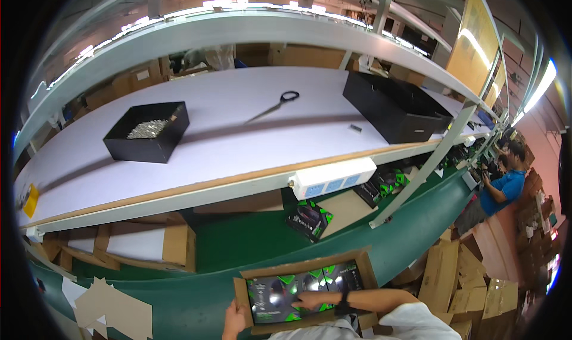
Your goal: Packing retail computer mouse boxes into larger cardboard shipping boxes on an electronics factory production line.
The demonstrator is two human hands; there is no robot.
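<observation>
An open cardboard carton [241,295] stands low in front of me, against my body. Inside it lie black and green printed product boxes [268,304], side by side with their faces up. My left hand [235,319] grips the carton's left wall from the outside. Reaching in over the right wall, my right hand [311,300] rests on top of the product boxes with its fingers stretched to the left. A dark band circles that wrist.
Beyond is a green conveyor belt [393,267] with a loose product box [310,220]. A white shelf above bears a black tray of small metal parts [143,152], scissors [280,105] and a larger black box [387,111]. Cartons [438,274] and a person [503,188] are at right.
</observation>
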